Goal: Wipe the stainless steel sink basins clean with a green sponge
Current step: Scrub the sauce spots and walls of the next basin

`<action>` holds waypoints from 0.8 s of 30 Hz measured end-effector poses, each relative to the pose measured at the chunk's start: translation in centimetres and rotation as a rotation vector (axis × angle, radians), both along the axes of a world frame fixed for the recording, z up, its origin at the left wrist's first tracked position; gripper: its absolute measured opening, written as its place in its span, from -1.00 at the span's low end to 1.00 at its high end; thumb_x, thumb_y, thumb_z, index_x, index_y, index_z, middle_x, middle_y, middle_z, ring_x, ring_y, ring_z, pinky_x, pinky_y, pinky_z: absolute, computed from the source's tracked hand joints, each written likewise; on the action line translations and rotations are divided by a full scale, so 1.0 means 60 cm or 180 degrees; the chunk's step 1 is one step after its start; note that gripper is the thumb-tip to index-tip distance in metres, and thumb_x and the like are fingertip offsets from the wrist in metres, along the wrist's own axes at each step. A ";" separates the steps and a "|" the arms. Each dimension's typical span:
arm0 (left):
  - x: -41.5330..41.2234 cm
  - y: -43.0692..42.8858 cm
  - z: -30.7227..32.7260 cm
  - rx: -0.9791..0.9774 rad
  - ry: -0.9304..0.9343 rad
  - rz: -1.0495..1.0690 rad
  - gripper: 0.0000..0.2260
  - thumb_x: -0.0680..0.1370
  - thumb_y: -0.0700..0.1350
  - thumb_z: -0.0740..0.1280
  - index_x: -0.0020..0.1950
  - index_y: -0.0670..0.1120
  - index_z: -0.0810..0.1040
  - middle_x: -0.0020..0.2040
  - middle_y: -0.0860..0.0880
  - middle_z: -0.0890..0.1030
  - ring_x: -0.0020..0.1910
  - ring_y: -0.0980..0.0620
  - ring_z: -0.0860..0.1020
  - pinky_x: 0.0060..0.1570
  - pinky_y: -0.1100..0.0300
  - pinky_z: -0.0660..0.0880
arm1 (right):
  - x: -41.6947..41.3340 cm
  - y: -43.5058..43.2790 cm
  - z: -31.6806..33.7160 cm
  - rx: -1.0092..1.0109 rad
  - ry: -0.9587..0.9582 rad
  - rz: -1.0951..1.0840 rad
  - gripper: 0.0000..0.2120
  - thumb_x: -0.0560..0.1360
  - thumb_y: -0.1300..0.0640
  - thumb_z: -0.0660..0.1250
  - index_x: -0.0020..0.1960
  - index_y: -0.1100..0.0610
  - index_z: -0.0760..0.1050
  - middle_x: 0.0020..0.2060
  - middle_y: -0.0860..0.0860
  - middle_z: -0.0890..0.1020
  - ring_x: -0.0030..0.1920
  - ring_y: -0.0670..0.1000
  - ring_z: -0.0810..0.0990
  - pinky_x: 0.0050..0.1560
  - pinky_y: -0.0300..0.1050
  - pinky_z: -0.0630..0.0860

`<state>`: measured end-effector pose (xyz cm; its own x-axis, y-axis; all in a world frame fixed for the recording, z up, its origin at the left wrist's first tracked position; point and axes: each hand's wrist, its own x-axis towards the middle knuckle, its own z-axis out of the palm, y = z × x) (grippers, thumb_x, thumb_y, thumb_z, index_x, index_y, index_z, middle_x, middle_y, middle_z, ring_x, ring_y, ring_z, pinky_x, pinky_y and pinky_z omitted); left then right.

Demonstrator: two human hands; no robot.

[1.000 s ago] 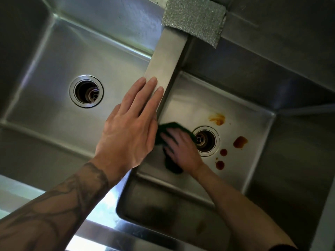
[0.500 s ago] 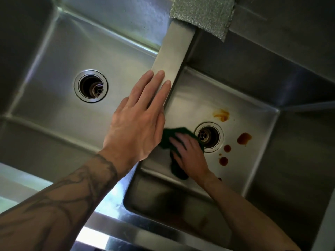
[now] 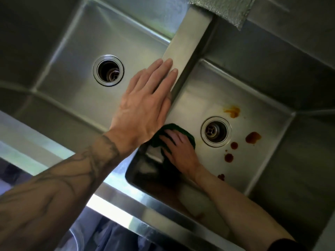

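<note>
My right hand (image 3: 178,148) presses a dark green sponge (image 3: 186,134) flat against the floor of the right basin (image 3: 204,98), close to the divider wall and left of the drain (image 3: 216,131). Its fingers lie straight over the sponge and cover most of it. My left hand (image 3: 145,105) rests flat, fingers together, on the steel divider (image 3: 188,40) between the two basins. Brown and orange stains (image 3: 252,137) dot the right basin floor around and right of the drain. The left basin (image 3: 72,73) shows no stains.
A grey scouring pad (image 3: 223,8) lies across the far end of the divider. The left basin has its own drain (image 3: 108,70). The sink's front rim (image 3: 130,211) runs along the bottom, with dark cloth and a metal object below it.
My right hand has slid the sponge slightly along the basin floor near the divider. The camera view has shifted, so the sink sits lower and further right. My left hand stays on the divider.
</note>
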<state>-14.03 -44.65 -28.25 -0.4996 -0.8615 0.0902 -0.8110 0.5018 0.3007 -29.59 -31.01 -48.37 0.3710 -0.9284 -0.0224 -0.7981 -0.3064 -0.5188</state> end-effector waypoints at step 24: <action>0.057 0.150 0.000 0.0253 -0.0176 0.0425 -0.50 0.77 -0.05 0.11 0.71 -0.13 0.19 0.72 -0.09 0.17 0.72 -0.06 0.11 0.63 -0.09 0.24 | -0.082 0.055 -0.002 -0.0062 0.0311 0.0757 -0.53 0.67 0.00 0.29 0.55 0.08 0.40 0.48 0.12 0.47 0.44 0.19 0.45 0.43 0.19 0.43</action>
<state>-10.60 -35.67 -28.28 -0.3826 -0.9239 -0.0054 -0.8853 0.3649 0.2883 -34.53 -27.74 -48.49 0.5759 -0.8159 -0.0519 -0.7485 -0.5006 -0.4350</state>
